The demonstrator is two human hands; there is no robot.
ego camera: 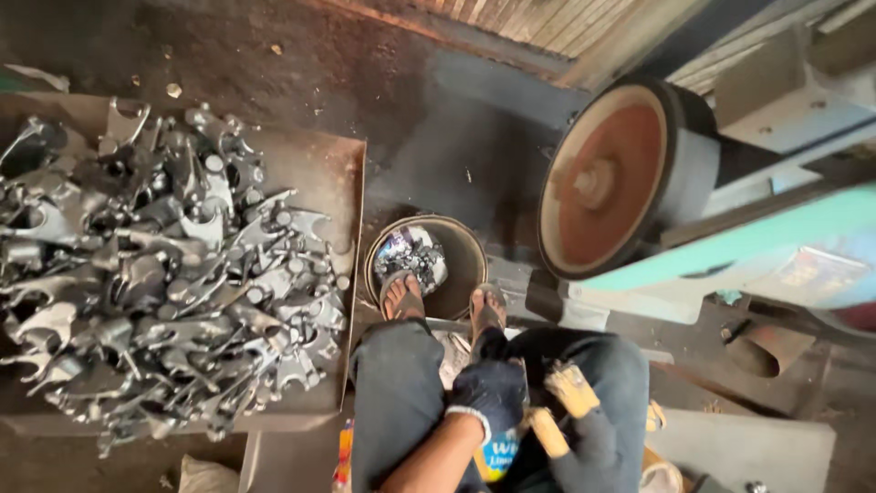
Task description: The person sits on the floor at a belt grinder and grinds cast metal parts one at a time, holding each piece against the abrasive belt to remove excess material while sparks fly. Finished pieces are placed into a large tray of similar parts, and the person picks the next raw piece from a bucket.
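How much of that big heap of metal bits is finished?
A few metal pieces already lie in the round bucket by the feet. The left hand and right hand, both gloved, are together in the lap; what they hold is unclear. Most remains: the large pile of metal parts on the tray beside the grinding wheel.

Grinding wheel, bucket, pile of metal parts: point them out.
grinding wheel [610,178]: head view, on the reddish flat face near the hub.
bucket [467,265]: head view, on the inner wall at the right rim.
pile of metal parts [164,265]: head view, on the middle of the heap.
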